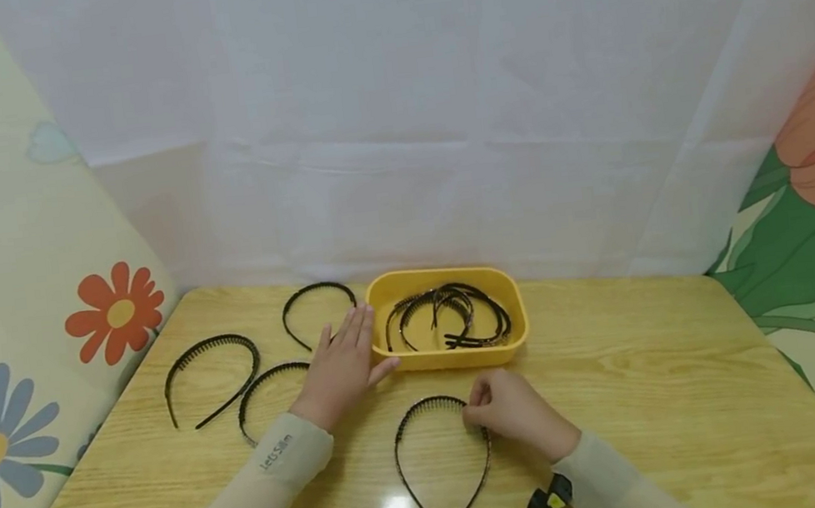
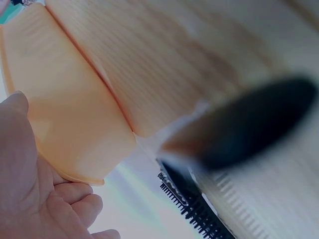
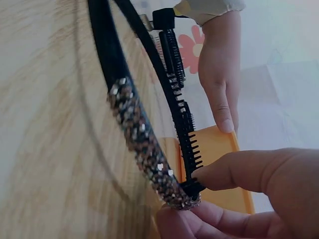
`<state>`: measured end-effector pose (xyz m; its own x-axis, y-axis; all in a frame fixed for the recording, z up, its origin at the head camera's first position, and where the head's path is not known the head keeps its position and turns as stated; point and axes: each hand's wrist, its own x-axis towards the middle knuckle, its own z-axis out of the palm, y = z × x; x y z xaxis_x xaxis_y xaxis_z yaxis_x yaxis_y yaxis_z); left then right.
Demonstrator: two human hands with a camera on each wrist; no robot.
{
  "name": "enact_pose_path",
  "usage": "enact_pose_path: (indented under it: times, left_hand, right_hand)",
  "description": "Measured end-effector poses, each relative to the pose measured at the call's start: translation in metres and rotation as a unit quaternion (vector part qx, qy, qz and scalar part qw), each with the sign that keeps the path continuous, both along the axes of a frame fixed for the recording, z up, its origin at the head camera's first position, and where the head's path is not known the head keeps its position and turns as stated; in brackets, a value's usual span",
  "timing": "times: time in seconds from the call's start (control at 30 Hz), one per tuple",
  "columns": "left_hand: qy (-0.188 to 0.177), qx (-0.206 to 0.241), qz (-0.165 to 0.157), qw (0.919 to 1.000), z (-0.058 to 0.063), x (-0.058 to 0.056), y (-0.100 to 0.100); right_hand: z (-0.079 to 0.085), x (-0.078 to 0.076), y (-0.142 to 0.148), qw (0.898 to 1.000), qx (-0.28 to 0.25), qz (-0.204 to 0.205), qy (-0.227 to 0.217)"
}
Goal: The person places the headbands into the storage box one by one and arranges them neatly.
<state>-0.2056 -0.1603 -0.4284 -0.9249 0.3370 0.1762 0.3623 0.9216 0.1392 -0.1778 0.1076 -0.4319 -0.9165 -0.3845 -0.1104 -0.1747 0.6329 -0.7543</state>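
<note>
My right hand [image 1: 512, 414] pinches a black headband [image 1: 397, 450] near its top right, between thumb and fingers. The right wrist view shows this headband [image 3: 142, 142] covered in glittering stones on its outer side, with comb teeth inside; its ends point toward me. A yellow plastic box [image 1: 457, 358] stands further back, with several black headbands [image 1: 497, 311] lying inside. My left hand [image 1: 338, 375] rests against the left end of the box, fingers extended along the rim and thumb at the front corner. In the left wrist view, the fingers touch the box's edge [image 2: 75, 178].
Three more black headbands lie on the wooden table to the left: a toothed one [image 1: 221, 339] outermost, one [image 1: 316, 286] near the back and one [image 1: 270, 372] partly behind my left hand. A white cloth [image 1: 400, 121] hangs behind the table, with flowered cloths at both sides.
</note>
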Motion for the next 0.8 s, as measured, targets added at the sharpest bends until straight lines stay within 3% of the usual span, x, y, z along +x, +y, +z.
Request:
enact_pose_path:
  times: [0.63,0.8]
  left_hand:
    - [0.005,-0.001,-0.004,1.0000,0.000,0.000,0.000]
    - [0.001,0.001,-0.002,1.0000,-0.001,0.001,-0.001]
  right_hand:
    - [0.013,-0.004,0.009,0.999,-0.018,-0.019,0.032]
    - [0.017,-0.007,0.012,0.998,-0.044,-0.020,0.039]
